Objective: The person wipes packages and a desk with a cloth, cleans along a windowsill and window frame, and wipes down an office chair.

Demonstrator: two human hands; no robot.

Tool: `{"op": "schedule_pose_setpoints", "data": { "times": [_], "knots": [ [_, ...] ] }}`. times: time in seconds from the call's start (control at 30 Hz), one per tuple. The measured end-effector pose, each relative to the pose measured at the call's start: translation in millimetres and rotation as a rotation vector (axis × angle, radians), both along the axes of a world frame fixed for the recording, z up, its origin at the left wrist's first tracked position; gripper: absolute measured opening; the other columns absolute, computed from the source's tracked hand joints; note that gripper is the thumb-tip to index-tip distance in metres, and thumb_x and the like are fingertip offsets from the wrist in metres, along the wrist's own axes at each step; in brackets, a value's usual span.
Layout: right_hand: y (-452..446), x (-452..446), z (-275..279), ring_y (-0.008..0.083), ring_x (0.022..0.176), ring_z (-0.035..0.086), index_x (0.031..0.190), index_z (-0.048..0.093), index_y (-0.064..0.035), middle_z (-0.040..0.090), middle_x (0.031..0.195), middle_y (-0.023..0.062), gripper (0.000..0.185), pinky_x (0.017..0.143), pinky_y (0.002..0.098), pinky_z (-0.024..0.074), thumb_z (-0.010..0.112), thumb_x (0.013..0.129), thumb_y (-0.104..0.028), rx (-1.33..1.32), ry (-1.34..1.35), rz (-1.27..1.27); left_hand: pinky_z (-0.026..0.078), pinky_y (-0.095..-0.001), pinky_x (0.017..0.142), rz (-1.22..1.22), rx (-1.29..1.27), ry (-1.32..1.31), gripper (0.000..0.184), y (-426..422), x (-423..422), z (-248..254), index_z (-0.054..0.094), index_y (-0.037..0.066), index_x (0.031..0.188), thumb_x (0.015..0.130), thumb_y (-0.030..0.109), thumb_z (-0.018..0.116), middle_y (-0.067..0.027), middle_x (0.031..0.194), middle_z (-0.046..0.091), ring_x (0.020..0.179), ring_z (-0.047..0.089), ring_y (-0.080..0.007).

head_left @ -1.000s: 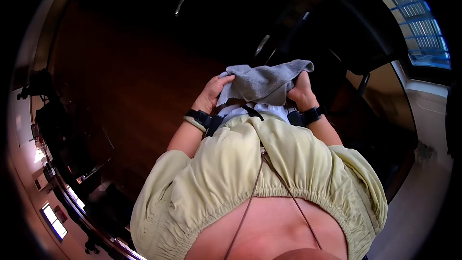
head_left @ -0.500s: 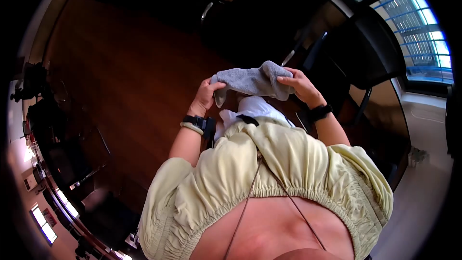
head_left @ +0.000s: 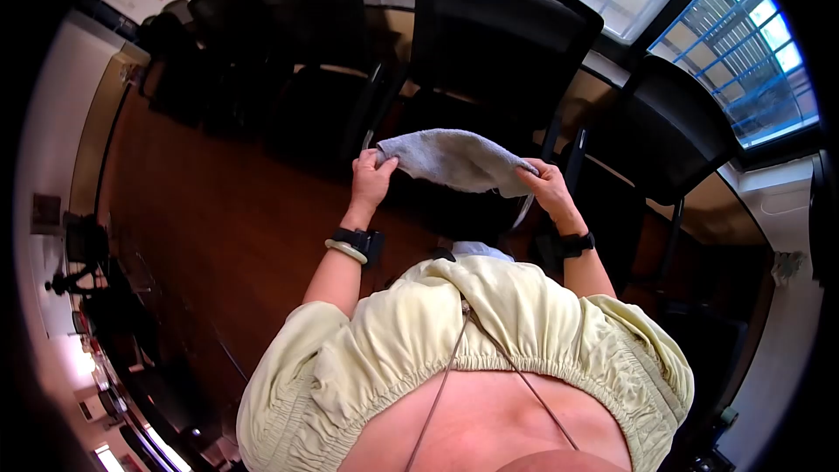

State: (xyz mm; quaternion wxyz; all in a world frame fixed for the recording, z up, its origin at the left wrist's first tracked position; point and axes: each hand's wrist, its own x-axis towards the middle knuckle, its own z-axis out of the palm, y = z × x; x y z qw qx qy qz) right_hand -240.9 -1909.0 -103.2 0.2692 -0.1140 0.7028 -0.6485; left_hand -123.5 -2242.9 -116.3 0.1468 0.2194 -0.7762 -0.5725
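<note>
A grey cloth point(head_left: 459, 160), looking like a small towel, is stretched between my two hands in front of my body. My left hand point(head_left: 373, 177) pinches its left end between thumb and fingers. At the other end, my right hand point(head_left: 545, 185) grips the cloth's right corner. The cloth bows upward in the middle and its lower edge hangs free. Both wrists wear dark bands, and a pale bangle point(head_left: 346, 251) sits below the one on the left.
A black chair point(head_left: 502, 44) stands straight ahead, with another black chair point(head_left: 660, 131) to its right. Several more line the wall at the upper left. Barred windows point(head_left: 743, 44) are at the upper right. Brown floor point(head_left: 201, 201) stretches out on the left.
My view has tilted up, bringing the chairs and windows further into sight. The cloth, bunched near my right hand before, is now spread out wider and flatter between both hands.
</note>
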Motion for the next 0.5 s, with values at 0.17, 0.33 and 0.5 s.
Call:
{"op": "schedule_pose_setpoints", "data": {
  "times": [0.17,0.33,0.5],
  "knots": [
    [-18.8,-31.9,-15.9,0.0109,0.066,0.053,0.099,0.068,0.001,0.06,0.072,-0.0017,0.021,0.068,0.0221,0.0445,0.062,0.087,-0.014,0.406,0.433,-0.253,0.046,-0.0372,0.075,-0.1,-0.757,-0.021,0.011,0.2,-49.6,17.2,0.07,0.009,0.087,0.077,0.012,0.069,-0.0087,0.082,0.059,0.081,0.055,-0.0278],
    [-19.0,-53.8,-25.9,0.0127,0.062,0.061,0.109,0.065,-0.0051,0.065,0.072,0.0033,0.024,0.058,0.0245,0.0494,0.056,0.092,-0.02,0.068,-0.213,-0.474,0.043,-0.0266,0.049,-0.202,0.115,-0.294,0.012,-1.7,-105.8,-7.2,0.064,0.002,0.093,0.089,0.011,0.058,-0.0057,0.065,0.064,0.052,0.055,-0.0105],
    [-9.4,-84.3,-29.5,0.0209,0.097,0.066,0.117,0.057,-0.0107,0.069,0.103,0.011,0.025,0.086,0.0352,0.0519,0.051,0.096,-0.021,-0.378,-0.224,-0.64,0.052,-0.0232,0.058,-0.286,0.579,-0.123,0.015,29.6,-199.2,-10.2,0.06,0.006,0.105,0.092,0.011,0.055,-0.0097,0.078,0.066,0.063,0.065,-0.0147]
  ]
}}
